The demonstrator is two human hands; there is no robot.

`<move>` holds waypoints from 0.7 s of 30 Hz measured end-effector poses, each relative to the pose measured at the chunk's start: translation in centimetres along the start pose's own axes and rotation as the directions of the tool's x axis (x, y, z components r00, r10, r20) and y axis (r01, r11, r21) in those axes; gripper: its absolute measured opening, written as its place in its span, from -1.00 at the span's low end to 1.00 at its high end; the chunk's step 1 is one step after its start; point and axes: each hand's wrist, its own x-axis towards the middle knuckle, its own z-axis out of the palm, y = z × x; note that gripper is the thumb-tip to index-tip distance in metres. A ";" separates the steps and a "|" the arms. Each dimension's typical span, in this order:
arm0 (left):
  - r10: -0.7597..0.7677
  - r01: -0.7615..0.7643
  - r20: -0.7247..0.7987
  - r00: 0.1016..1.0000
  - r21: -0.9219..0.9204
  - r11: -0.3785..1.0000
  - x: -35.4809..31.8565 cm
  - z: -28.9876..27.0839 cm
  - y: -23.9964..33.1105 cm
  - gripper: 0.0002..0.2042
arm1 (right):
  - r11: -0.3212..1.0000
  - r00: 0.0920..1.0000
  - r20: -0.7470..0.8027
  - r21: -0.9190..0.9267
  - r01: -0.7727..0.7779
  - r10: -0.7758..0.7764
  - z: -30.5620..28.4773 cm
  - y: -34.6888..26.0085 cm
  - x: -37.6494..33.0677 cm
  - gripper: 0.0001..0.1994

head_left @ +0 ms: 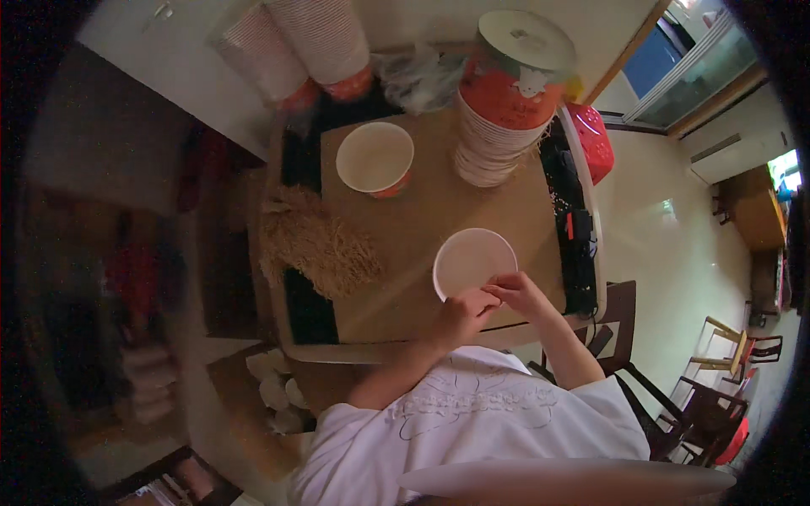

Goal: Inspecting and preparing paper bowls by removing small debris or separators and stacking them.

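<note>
Both my hands meet over the near rim of a white round paper piece (472, 257), a lid or shallow tub, on the brown board (413, 223). My left hand (469, 312) is closed, its fingertips against those of my right hand (516, 293). The right fingers are also pinched together. Whether they grip the rim or something small is hidden. Farther left stands an open paper tub (375, 158), white inside with orange-red outside. A heap of tan shredded paper (316, 240) lies left of the hands.
At the back right rises a tall stack of paper tubs (510, 97), capped by a white lid. Two leaning stacks of tubs (325, 42) and clear plastic bags (420, 78) are at the back. A red plastic basket (591, 142) hangs by the right edge; wooden chairs (713, 409) stand beyond.
</note>
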 end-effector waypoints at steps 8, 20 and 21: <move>-0.096 0.082 0.212 0.972 0.073 0.994 -3.1 0.1 -0.6 -0.94 | 0.778 0.993 -0.009 0.622 -0.085 0.116 0.6 2.0 4.3 -0.78; -0.250 0.264 -0.328 0.911 -0.002 0.965 -2.0 -4.1 -4.6 -0.89 | 0.909 0.945 -0.205 -0.384 0.161 -0.254 3.4 3.8 9.0 -0.85; -0.223 0.255 -0.358 0.907 0.046 0.966 -1.6 -4.4 -6.5 -0.89 | 0.873 0.925 -0.195 -0.437 0.216 -0.326 3.3 4.1 9.2 -0.85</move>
